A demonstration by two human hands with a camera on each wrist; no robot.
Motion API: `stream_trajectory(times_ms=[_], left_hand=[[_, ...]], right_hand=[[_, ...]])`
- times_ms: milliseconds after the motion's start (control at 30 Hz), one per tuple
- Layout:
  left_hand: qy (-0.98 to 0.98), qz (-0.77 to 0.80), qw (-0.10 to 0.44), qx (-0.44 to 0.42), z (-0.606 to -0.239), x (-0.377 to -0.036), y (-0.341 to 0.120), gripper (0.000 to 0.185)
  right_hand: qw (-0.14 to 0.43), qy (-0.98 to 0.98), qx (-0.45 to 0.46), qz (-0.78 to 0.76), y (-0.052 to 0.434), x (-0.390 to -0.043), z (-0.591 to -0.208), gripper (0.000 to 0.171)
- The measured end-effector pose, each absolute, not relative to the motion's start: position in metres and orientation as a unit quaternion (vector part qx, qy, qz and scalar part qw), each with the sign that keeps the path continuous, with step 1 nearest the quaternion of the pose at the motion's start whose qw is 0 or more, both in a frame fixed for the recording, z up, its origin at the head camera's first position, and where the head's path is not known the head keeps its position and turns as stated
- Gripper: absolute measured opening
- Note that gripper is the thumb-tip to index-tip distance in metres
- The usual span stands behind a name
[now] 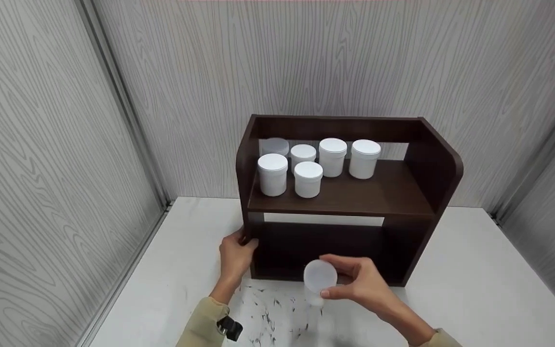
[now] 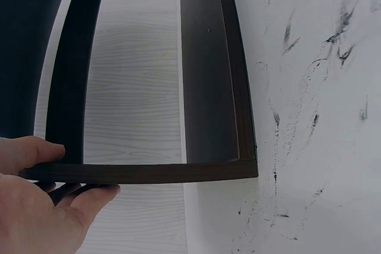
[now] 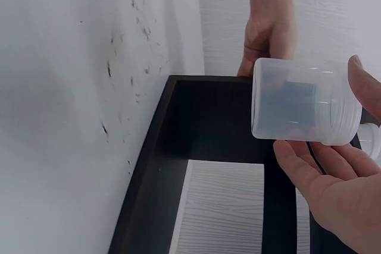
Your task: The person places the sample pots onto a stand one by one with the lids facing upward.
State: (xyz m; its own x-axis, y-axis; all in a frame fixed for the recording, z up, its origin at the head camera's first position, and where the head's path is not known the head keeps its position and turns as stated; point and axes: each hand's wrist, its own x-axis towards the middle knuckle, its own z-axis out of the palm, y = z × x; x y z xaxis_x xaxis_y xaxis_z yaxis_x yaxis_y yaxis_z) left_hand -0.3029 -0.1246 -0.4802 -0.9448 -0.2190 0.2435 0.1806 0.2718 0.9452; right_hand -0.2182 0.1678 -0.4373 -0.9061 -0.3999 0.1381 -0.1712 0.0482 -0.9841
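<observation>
Pale grey wood-grain wall panels [image 1: 335, 53] enclose the white tabletop [image 1: 475, 294] on three sides, joined by metal corner strips [image 1: 128, 111]. Black scuff marks [image 1: 272, 313] speckle the tabletop's near edge. Even, soft light falls throughout.

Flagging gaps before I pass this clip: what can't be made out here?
- Head view: the lower compartment of the shelf is too dark to read.
- Head view: the rear jar is half hidden by the front jar.
- Right wrist view: the held jar shows no lid; its mouth faces away, behind the right hand.
</observation>
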Motion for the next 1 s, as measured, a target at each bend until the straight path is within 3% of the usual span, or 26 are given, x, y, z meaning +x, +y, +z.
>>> stream_trajectory(times_ms=[1000], left_hand=[[-0.777, -0.608, 0.160, 0.012, -0.479, -0.303, -0.124, 0.051]], right_hand=[[0.037, 0.723, -0.217, -0.655, 0.189, -0.224, -0.357, 0.072]])
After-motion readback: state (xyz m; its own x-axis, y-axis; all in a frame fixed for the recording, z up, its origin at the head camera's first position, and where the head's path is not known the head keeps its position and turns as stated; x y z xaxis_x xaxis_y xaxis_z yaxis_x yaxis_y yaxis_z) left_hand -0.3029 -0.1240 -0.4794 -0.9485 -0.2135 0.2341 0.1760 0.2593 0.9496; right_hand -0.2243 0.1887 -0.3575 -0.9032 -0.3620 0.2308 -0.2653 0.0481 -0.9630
